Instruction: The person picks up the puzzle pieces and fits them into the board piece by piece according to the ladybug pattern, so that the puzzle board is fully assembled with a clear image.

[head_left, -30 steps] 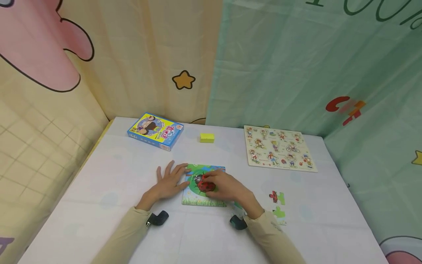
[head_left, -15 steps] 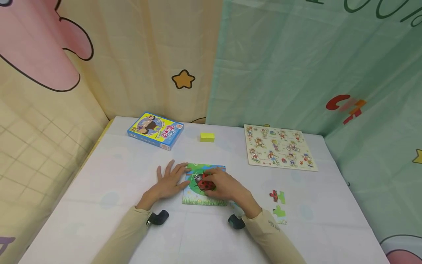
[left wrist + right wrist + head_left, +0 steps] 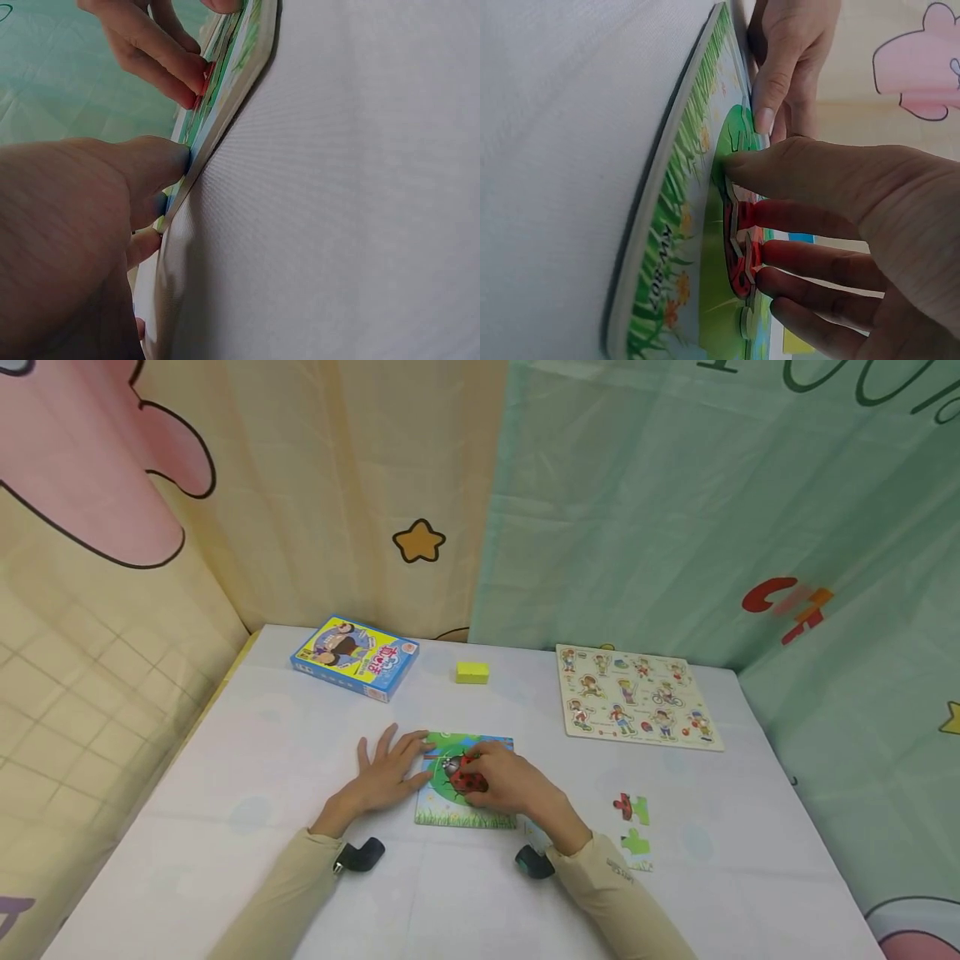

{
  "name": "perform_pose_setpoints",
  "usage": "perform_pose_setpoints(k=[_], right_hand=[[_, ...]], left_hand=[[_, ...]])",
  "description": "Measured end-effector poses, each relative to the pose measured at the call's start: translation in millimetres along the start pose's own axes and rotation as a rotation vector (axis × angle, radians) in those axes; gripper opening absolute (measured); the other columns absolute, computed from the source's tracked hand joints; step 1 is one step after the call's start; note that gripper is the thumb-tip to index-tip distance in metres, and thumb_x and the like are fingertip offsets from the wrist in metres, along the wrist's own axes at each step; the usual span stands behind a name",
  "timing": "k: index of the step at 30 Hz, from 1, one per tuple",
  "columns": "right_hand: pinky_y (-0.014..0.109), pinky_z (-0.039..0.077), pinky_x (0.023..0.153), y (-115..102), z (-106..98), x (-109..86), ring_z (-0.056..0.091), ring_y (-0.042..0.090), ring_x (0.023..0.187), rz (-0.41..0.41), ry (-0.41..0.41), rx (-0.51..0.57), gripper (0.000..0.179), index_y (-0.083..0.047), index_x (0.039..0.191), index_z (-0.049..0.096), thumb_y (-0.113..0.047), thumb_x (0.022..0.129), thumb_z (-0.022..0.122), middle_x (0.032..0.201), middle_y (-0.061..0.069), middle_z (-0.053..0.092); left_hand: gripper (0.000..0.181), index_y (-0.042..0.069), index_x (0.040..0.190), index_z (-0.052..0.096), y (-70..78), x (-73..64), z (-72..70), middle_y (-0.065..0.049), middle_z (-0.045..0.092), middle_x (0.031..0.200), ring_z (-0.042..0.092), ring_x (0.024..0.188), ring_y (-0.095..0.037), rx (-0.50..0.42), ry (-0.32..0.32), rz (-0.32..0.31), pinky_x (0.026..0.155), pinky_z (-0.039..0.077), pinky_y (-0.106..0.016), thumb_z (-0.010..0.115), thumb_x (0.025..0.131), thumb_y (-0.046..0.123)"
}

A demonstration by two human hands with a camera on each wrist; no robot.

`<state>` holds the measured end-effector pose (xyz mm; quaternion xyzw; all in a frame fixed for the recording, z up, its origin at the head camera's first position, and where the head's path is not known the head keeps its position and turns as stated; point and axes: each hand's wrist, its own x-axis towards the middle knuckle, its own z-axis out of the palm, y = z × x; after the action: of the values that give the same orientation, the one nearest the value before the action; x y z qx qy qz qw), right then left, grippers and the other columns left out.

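Observation:
A flat ladybug jigsaw board [image 3: 465, 817] with a grass border lies in front of me on the white table. My left hand [image 3: 385, 774] is spread at its left edge, thumb and fingertips resting on the board's border. Over the picture, my right hand [image 3: 516, 783] pinches a red ladybug puzzle piece [image 3: 742, 279] between thumb and fingertips; in the right wrist view its edges stand a little proud of the board. The right hand covers the board's right side. Loose puzzle pieces [image 3: 634, 841] in green and red lie to the right of the right forearm.
At the back left is a blue and yellow box [image 3: 356, 656], with a small yellow block [image 3: 472, 673] to its right. A wooden picture board [image 3: 637, 697] with cartoon figures lies at the back right. Another loose piece [image 3: 536, 837] shows partly beside the right wrist. Curtains hang behind the table.
My right wrist and forearm have shifted slightly to the left while the fingertips stay on the ladybug. The left hand keeps its place on the board's edge.

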<state>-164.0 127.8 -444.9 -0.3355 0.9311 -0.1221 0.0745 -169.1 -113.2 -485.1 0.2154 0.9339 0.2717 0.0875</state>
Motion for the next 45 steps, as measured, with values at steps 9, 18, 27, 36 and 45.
perform_pose_setpoints(k=[9, 18, 27, 36, 45], right_hand=[[0.034, 0.053, 0.086, -2.8, 4.3, -5.8, 0.053, 0.021, 0.106, -0.013, 0.04, -0.051, 0.027, -0.014, 0.112, 0.077, -0.028, 0.09, 0.074, 0.122, 0.007, 0.061], [0.039, 0.051, 0.088, 2.8, 8.1, -13.1, 0.047, 0.024, 0.109, -0.004, 0.019, -0.035, 0.041, -0.013, 0.131, 0.068, -0.029, 0.093, 0.07, 0.132, 0.01, 0.055], [0.049, 0.044, 0.107, 12.7, 8.9, -19.2, 0.047, 0.029, 0.126, -0.034, -0.008, 0.068, 0.049, -0.015, 0.141, 0.058, -0.03, 0.096, 0.068, 0.139, 0.009, 0.052], [0.043, 0.047, 0.103, 29.0, 4.5, -39.6, 0.049, 0.024, 0.124, -0.033, 0.03, 0.126, 0.045, -0.016, 0.137, 0.061, -0.028, 0.095, 0.069, 0.137, 0.003, 0.057], [0.046, 0.049, 0.104, 57.5, -8.6, -92.7, 0.05, 0.025, 0.127, 0.069, 0.053, 0.188, 0.044, -0.013, 0.135, 0.062, -0.025, 0.094, 0.071, 0.138, 0.005, 0.057]], left_hand=[[0.047, 0.015, 0.144, 0.048, 0.5, -1.6, -2.3, -0.01, 0.03, 0.162, 0.001, 0.15, -0.051, -0.001, 0.016, 0.008, 0.107, -0.008, -0.08, 0.057, 0.101, 0.032], [0.046, 0.014, 0.144, 0.048, 0.4, -2.5, -3.3, -0.01, 0.03, 0.162, 0.001, 0.15, -0.051, -0.011, 0.008, -0.001, 0.107, -0.009, -0.08, 0.057, 0.102, 0.031], [0.047, 0.015, 0.144, 0.048, 0.2, -3.2, -0.9, -0.01, 0.03, 0.162, 0.001, 0.151, -0.051, -0.019, 0.012, 0.002, 0.107, -0.009, -0.079, 0.057, 0.101, 0.033], [0.047, 0.014, 0.144, 0.048, -0.7, -2.9, -0.1, -0.01, 0.03, 0.162, -0.001, 0.151, -0.051, -0.019, 0.007, 0.005, 0.107, -0.011, -0.079, 0.057, 0.101, 0.031], [0.047, 0.014, 0.144, 0.048, 0.7, -2.7, -0.2, -0.011, 0.03, 0.161, 0.0, 0.15, -0.052, -0.023, 0.01, 0.013, 0.106, -0.01, -0.08, 0.057, 0.101, 0.032]])
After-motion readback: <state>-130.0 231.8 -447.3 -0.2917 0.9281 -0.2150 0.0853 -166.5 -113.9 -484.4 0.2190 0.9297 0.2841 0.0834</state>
